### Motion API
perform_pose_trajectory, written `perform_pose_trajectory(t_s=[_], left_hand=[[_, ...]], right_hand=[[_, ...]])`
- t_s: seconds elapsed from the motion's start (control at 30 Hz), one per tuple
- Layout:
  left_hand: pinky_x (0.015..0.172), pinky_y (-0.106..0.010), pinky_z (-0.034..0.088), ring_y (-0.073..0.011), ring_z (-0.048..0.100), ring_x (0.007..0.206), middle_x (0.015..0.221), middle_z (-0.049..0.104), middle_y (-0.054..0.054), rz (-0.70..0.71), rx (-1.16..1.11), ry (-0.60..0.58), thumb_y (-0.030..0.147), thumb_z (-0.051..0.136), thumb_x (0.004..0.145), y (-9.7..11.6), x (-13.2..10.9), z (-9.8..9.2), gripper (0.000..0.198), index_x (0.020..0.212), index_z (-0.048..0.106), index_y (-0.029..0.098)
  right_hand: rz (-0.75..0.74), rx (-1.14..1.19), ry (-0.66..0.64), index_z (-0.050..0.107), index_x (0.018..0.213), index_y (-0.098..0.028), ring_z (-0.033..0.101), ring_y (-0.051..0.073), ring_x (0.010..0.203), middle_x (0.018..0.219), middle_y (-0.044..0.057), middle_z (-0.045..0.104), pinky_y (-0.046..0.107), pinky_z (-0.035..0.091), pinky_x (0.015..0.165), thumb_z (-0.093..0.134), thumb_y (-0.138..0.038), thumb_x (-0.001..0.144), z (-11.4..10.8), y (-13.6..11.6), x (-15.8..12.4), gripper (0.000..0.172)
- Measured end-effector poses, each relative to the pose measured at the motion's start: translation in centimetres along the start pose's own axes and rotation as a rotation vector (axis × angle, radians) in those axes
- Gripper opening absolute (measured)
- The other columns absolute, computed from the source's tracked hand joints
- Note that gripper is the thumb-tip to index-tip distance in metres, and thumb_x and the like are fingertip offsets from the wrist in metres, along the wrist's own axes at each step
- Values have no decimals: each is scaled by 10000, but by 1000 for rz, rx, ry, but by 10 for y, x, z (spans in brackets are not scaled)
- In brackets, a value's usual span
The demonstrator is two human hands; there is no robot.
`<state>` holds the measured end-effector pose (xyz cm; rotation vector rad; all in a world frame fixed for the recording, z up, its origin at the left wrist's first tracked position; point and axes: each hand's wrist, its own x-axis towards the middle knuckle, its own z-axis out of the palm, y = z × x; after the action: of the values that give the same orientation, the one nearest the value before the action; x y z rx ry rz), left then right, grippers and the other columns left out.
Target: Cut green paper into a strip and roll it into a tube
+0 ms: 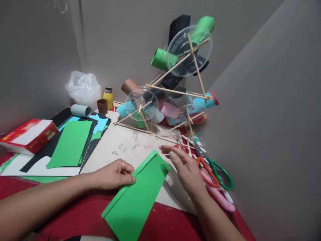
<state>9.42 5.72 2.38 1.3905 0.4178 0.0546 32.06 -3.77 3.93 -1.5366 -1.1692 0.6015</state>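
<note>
A folded green paper sheet [136,197] lies in front of me on the white board [120,144]. My left hand [114,174] rests on its left folded edge, fingers curled and pressing the fold down. My right hand [184,167] hovers just past the sheet's far right corner with fingers spread and nothing in it. Close beside that hand lie scissors with red and green handles [215,172] and a pink-handled tool [219,197].
A stick-and-paper-roll model [173,90] with clear plastic lids stands at the back. To the left are stacked green, black and blue sheets [71,142], a red box [30,135], a paper roll [80,110], a yellow bottle [108,98] and a plastic bag [84,87]. Grey walls close in.
</note>
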Motion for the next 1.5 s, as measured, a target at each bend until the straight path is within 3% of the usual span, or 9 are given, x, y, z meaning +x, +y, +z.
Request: perform_pose_trajectory(t_s=[0.1,0.2,0.33,0.63,0.83,1.0,1.2,1.37,1.5], left_hand=[[483,-196,280,-65,347,487,558,453,53,-4,22,-38,448,630,783,-4,6,9,352,634,523,147],[499,-203,297,-82,386,519,599,484,36,5,45,-22,487,629,777,-6,12,15,364,686,546,145],[472,-203,221,-69,279,499,545,344,65,67,121,46,520,576,826,-7,17,18,436,614,460,157],[464,-209,213,-77,283,505,551,335,58,50,146,47,546,545,841,-13,16,16,459,608,437,166],[475,-211,224,-81,287,513,565,337,56,57,211,29,499,509,874,-12,12,14,422,620,441,169],[490,-210,262,-82,332,504,541,372,55,76,301,31,438,481,906,-15,5,13,399,613,446,169],[508,-201,354,-86,464,503,593,565,-1,16,225,21,489,502,892,-17,1,13,408,679,556,145],[494,-191,383,-83,496,477,581,600,-21,-78,168,-72,524,561,852,-10,-2,-2,431,742,633,114],[503,-192,408,-90,537,504,636,620,-23,153,109,239,494,602,839,-1,-2,-15,377,869,617,118]], right_hand=[[130,19,-181,722,899,-200,637,220,820,870,48,722,328,488,732,657,-510,770,0,-5,0,342],[299,203,-347,688,692,-164,545,132,530,595,-9,635,246,420,518,732,-486,703,4,-1,-2,325],[334,286,-404,651,602,-136,478,93,465,523,-24,578,219,371,475,758,-455,688,8,5,-5,348],[342,240,-257,694,603,-152,462,102,455,496,-26,565,219,365,443,798,-451,622,1,-1,-2,317],[356,222,-258,693,566,-155,462,103,455,491,-18,571,223,355,437,807,-449,605,-4,-3,0,318],[351,278,-13,726,618,-170,523,125,465,548,5,649,245,408,449,853,-409,550,-30,7,9,278],[326,310,37,741,671,-168,546,128,460,566,9,666,242,428,431,867,-339,555,-51,10,14,243],[286,396,248,721,643,-187,521,135,379,460,-6,620,253,431,375,864,-392,542,-71,-3,15,269],[244,423,154,718,620,-184,558,142,389,501,22,662,245,463,381,878,-413,510,-79,-6,12,301]])
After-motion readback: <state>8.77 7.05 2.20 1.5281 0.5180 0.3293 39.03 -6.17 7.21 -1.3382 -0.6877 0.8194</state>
